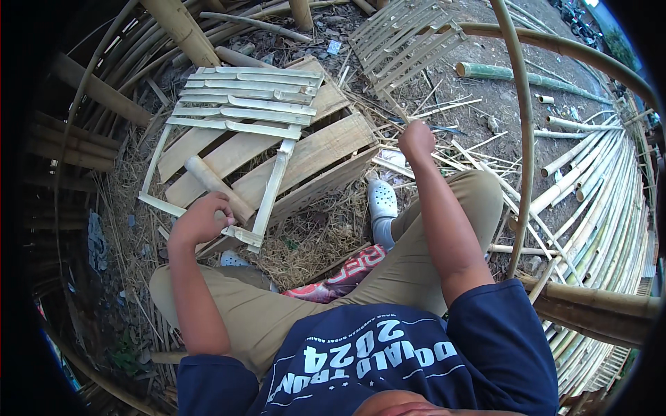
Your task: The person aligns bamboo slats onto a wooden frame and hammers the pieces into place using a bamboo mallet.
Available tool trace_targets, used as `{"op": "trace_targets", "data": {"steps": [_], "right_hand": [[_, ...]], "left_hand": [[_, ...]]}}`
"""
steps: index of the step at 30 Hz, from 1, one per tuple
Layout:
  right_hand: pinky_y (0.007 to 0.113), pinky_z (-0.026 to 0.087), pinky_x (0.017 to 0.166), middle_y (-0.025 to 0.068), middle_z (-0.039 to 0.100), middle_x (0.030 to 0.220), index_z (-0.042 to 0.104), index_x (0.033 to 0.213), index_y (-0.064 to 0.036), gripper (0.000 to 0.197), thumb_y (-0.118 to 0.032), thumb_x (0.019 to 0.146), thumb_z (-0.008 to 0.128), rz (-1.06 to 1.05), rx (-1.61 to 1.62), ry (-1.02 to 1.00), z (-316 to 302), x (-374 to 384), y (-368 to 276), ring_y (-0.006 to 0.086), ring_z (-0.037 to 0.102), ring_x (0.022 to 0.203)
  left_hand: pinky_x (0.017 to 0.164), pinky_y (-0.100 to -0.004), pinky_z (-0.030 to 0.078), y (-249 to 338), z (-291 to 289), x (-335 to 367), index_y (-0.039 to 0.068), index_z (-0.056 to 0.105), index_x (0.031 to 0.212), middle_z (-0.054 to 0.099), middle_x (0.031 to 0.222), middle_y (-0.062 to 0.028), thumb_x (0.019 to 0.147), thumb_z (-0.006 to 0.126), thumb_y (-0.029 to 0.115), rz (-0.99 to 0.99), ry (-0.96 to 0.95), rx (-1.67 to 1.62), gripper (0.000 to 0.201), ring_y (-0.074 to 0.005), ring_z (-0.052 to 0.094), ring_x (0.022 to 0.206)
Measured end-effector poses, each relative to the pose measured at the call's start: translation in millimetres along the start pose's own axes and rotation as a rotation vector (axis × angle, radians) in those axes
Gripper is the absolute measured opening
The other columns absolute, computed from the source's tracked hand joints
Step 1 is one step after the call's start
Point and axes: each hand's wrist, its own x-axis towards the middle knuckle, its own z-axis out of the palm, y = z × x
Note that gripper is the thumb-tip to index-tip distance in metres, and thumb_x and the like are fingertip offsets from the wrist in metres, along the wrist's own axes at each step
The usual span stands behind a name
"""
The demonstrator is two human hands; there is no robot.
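A bamboo frame (279, 170) with several split slats across its far end lies over a wooden pallet-like crate (305, 163). My left hand (203, 218) is at the frame's near rail, its fingers curled; what they pinch, if anything, is hidden. Just beyond those fingers, a short thick bamboo piece (218, 187) rests on the crate. My right hand (416, 141) is closed on the end of a strip running from a second slatted bamboo rack (406, 52). That rack extends away from me, tilted over the ground.
Loose bamboo strips (479, 156) litter the ground right of the crate. Long split bamboo poles (603, 201) are bundled at the far right. A curved bamboo pole (519, 125) rises beside my right arm. Straw (312, 246) lies between my legs, near a white clog (382, 200).
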Motion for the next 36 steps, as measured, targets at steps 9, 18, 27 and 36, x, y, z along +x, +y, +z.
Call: {"op": "trace_targets", "data": {"steps": [9,18,27,36], "right_hand": [[0.045,0.063,0.084,0.0251,0.078,0.101,0.078,0.11,0.0035,0.027,-0.012,0.091,0.066,0.068,0.169,-0.304,29,0,-1,0.0364,0.079,0.091],[0.044,0.063,0.074,0.0232,0.077,0.099,0.078,0.103,0.003,0.023,-0.01,0.086,0.067,0.014,-0.217,-0.501,81,22,55,0.0359,0.078,0.086],[0.047,0.056,0.103,0.0207,0.072,0.133,0.074,0.121,-0.0037,0.033,-0.017,0.092,0.07,0.053,-0.051,-0.127,39,-9,-10,0.0377,0.069,0.124],[0.039,0.059,0.079,0.0166,0.079,0.096,0.075,0.114,0.001,0.031,-0.023,0.095,0.076,-0.638,0.548,-0.237,14,-76,-98,0.027,0.076,0.082]], "left_hand": [[0.113,-0.0421,0.047,-5,0,-8,0.007,0.075,0.096,0.062,0.147,-0.0146,0.089,0.079,0.018,-0.033,-0.028,0.028,0.014,-0.0351,0.059,0.135],[0.108,-0.0417,0.049,-3,0,-20,0.005,0.075,0.093,0.067,0.135,-0.0109,0.089,0.079,0.018,-0.05,-0.003,0.022,0.013,-0.0339,0.063,0.127],[0.1,-0.0426,0.052,-15,3,-28,0.006,0.075,0.094,0.071,0.118,-0.0111,0.088,0.08,0.017,-0.041,0.008,0.028,0.014,-0.0328,0.067,0.114],[0.102,-0.0372,0.052,14,-2,-4,0.004,0.075,0.102,0.073,0.122,-0.0109,0.088,0.078,0.012,0.028,0.069,-0.147,0.016,-0.026,0.068,0.115]]}}
